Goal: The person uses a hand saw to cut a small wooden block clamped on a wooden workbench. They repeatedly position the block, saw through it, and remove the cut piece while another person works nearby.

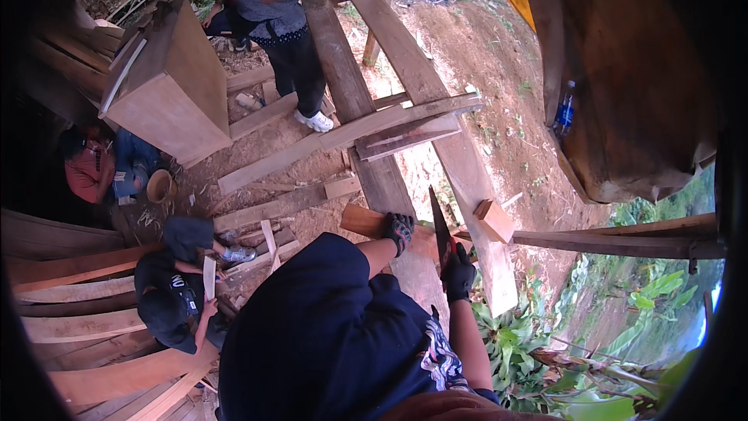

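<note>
My left hand (399,232), in a dark grey glove, is closed over a reddish-brown board (362,221) and holds it down across a wide bench plank (417,271). My right hand (459,274), in a black glove, grips the handle of a handsaw. The saw's dark, tapering blade (440,220) points away from me, beside the right part of the board. From this angle I cannot tell whether its teeth touch the wood. Right of the saw, a short wood block (495,221) rests on a second long plank (467,175).
Several boards (374,125) lie crosswise over the bench planks ahead. A standing person (269,8) works at the far end, near a large wooden box (175,86). Two people sit at left, one holding a pale wood piece (209,277). A water bottle (564,109) is at right.
</note>
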Available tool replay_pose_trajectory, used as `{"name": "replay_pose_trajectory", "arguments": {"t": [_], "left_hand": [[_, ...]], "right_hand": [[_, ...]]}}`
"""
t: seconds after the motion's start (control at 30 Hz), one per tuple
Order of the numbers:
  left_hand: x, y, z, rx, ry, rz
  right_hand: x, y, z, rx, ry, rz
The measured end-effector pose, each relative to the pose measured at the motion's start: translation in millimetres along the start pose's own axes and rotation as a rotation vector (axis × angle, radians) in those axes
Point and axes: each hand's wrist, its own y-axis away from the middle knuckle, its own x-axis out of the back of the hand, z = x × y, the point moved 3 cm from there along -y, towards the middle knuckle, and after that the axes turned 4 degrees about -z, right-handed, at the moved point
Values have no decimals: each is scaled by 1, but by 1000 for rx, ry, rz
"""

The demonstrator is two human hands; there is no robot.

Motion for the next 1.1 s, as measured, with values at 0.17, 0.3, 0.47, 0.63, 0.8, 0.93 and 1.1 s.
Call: {"name": "replay_pose_trajectory", "arguments": {"t": [0.17,0.3,0.47,0.63,0.8,0.93,1.1], "left_hand": [[-3,7,-18,-134,-100,-83],[19,2,-26,-260,-21,-114],[29,-3,-48,-317,66,-189],[55,-15,-58,-378,134,-374],[75,-24,-73,-399,237,-511],[70,-24,-78,-432,278,-495],[81,-18,-76,-462,340,-491]], "right_hand": [[8,11,-57,-440,-129,-49],[17,3,-53,-333,-273,-12],[12,1,-84,-368,-265,-98],[13,5,-89,-322,-203,-96],[12,-1,-95,-330,-215,-71],[12,-3,-108,-370,-175,-86],[14,-4,-90,-324,-133,-26]]}}
